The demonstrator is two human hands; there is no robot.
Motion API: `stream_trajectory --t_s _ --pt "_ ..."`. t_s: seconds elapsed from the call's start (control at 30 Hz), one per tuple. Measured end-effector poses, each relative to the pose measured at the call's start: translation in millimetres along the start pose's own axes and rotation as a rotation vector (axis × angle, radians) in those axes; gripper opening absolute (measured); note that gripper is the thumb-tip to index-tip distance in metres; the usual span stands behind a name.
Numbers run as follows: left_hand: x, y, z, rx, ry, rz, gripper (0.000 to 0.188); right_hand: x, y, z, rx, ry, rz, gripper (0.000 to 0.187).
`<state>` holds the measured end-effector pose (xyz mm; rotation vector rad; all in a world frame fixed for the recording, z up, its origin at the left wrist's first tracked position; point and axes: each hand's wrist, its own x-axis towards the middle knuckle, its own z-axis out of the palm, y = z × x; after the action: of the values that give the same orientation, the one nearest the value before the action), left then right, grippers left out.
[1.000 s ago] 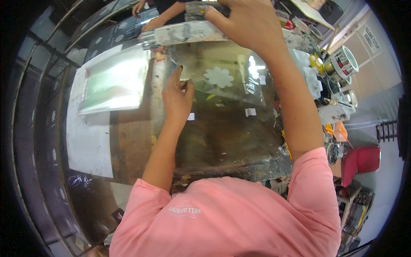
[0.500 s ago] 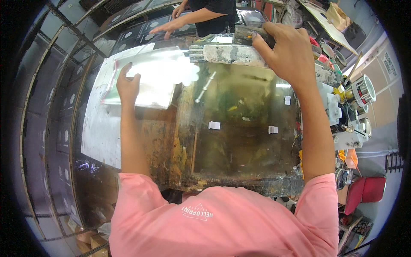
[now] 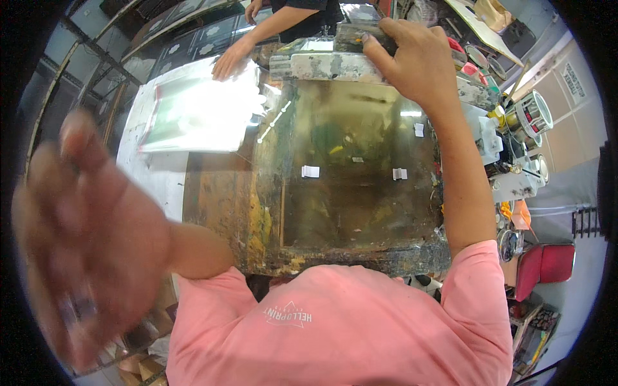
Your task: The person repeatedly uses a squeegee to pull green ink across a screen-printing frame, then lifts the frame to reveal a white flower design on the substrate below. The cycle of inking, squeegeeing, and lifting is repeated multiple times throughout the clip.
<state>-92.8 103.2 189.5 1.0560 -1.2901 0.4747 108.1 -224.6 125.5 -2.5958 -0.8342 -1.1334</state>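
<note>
My left hand (image 3: 96, 238) is raised at the left, close to the camera and blurred. Its palm shows, its fingers are apart, and nothing is visible in it. At the far edge of the worktable, my right hand (image 3: 415, 61) is wrapped over a paint-stained wooden frame bar (image 3: 341, 66). Below the bar lies a glossy brown glass-like work surface (image 3: 347, 212) with small white paper tabs (image 3: 310, 172) on it. Shiny clear plastic sheets (image 3: 199, 109) lie on white paper left of that surface. A co-worker's hand (image 3: 233, 59) touches the sheets' far edge.
Metal rack bars (image 3: 96, 45) rise at the far left. Paint cans (image 3: 534, 112), bottles and containers crowd the right side. A red chair (image 3: 547, 264) stands lower right. Dark sheets with pale flower shapes (image 3: 206, 48) lie behind the co-worker's arm.
My left hand has left the plastic sheets and swung toward the lower left, near the camera. The co-worker's hand has come down onto the sheets. My right hand keeps its grip on the bar.
</note>
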Motion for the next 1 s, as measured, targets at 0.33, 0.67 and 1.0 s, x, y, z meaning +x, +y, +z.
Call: stream_trajectory --t_s 0.33,0.67,1.0 --pt "7 1 43 0.099 0.156 0.036 0.081 -13 -2 2 0.042 0.045 -0.011 0.04" --pt "20 21 89 1.726 0.16 -0.388 0.088 -10 -3 0 -0.005 0.021 0.004 0.043" --pt "42 31 126 2.908 -0.58 -0.881 0.104 -9 -6 -1 0.0 -0.001 -0.003 0.042"
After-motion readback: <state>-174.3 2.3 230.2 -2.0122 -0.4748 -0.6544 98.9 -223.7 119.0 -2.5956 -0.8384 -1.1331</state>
